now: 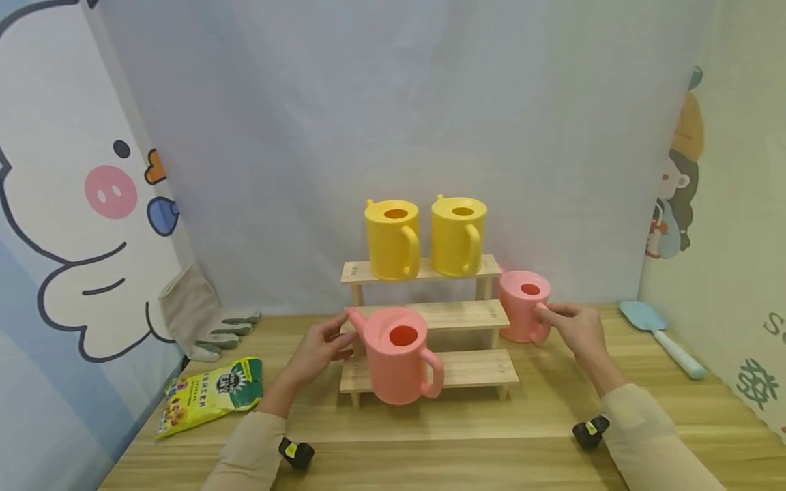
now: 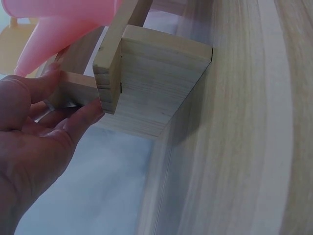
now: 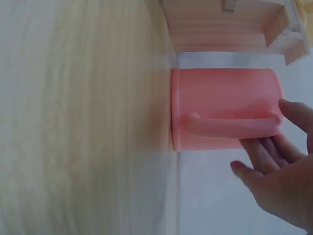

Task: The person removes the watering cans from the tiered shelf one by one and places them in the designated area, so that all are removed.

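Note:
At the left end of the three-tier wooden stand (image 1: 430,315), my left hand (image 1: 319,351) pinches the end of a shelf (image 2: 78,87) between thumb and fingers. The spout of a pink watering can (image 1: 398,372) is close above that hand; the can overlaps the lowest shelf in the head view. On the right, my right hand (image 1: 574,329) grips the handle (image 3: 230,127) of a second pink watering can (image 1: 518,310), its thumb by the top and its fingers behind the handle. This can stands upright on the table beside the stand.
Two yellow watering cans (image 1: 393,239) stand on the top shelf. A pair of gloves (image 1: 196,310) and a green-yellow packet (image 1: 211,395) lie at the left. A light-blue trowel (image 1: 663,334) lies at the right by the printed cloth wall.

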### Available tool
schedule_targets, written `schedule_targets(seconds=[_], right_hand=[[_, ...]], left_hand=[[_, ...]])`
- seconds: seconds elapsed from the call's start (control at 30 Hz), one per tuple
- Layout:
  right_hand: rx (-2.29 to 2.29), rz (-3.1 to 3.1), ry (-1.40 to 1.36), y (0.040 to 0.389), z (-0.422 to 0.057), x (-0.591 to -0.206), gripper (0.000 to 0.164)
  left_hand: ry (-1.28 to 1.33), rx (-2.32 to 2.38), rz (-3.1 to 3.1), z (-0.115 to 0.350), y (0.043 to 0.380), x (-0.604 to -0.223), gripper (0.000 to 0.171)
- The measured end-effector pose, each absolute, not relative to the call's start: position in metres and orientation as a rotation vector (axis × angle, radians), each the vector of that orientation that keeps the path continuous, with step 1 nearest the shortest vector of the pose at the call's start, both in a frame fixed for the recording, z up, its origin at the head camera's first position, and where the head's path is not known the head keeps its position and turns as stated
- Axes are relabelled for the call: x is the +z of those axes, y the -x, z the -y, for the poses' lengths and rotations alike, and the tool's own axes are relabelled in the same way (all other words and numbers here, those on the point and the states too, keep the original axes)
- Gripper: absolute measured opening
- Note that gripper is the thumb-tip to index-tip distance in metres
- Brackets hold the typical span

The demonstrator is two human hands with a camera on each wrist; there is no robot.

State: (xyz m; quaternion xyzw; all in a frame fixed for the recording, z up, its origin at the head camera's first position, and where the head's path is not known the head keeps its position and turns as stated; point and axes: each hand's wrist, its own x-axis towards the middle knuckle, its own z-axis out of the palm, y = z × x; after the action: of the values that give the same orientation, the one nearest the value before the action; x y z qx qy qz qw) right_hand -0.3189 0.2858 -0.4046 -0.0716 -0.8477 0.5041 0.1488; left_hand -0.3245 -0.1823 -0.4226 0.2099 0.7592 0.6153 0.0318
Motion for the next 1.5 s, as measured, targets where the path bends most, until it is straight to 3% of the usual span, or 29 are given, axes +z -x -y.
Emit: schedule_targets(seconds=[0.3, 0.7, 1.1, 1.5], right_hand=[[1.245, 2.304, 0.086, 0.299, -0.282, -0.375, 0.051], [1.482, 2.025, -0.456, 0.260, -0.201, -0.341, 0.025], [1.634, 2.070, -0.710, 0.246, -0.146, -0.359, 0.042], [1.587, 2.185, -0.680, 0.241, -0.116, -0.374, 0.046]], left_hand=[[-0.628, 1.908, -2.336, 0.183, 0.326, -0.422, 0.060], [-0.669, 1.902, -2.335, 0.183, 0.325, -0.422, 0.060], [-0.632, 1.898, -2.340, 0.182, 0.324, -0.422, 0.060], [-0.614, 1.894, -2.342, 0.182, 0.324, -0.422, 0.060]])
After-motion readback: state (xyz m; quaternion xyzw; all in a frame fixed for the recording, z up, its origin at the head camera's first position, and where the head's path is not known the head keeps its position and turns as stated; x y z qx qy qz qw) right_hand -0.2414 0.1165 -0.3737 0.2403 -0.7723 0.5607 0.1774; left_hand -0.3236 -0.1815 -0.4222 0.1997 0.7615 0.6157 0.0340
